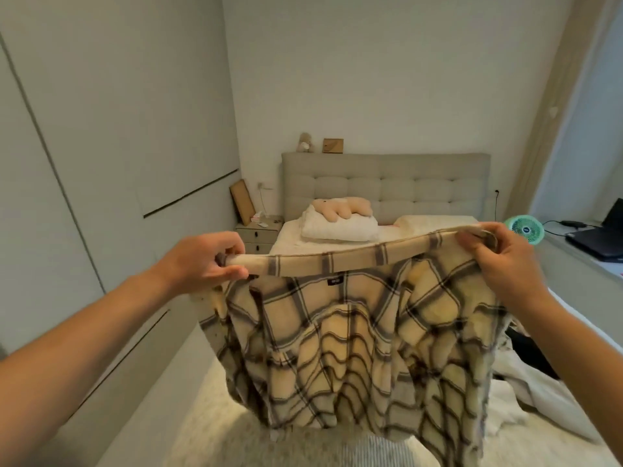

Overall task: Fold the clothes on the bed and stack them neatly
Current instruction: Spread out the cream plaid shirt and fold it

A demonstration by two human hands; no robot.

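I hold a cream plaid garment (354, 348) with dark check lines up in the air above the bed (209, 416). Its waistband is stretched level between my hands. My left hand (205, 261) pinches the left end of the band, and my right hand (502, 261) grips the right end. The fabric hangs down in folds and hides the middle of the bed. More clothes, white and dark (539, 382), lie crumpled on the bed at the right, partly behind the hanging garment.
A folded white blanket (340, 227) with a peach plush toy on it lies by the padded headboard (387, 183). A nightstand (258, 232) stands at the bed's left. Wardrobe doors (84, 163) line the left. A green fan (526, 229) and laptop (603, 237) sit on the right ledge.
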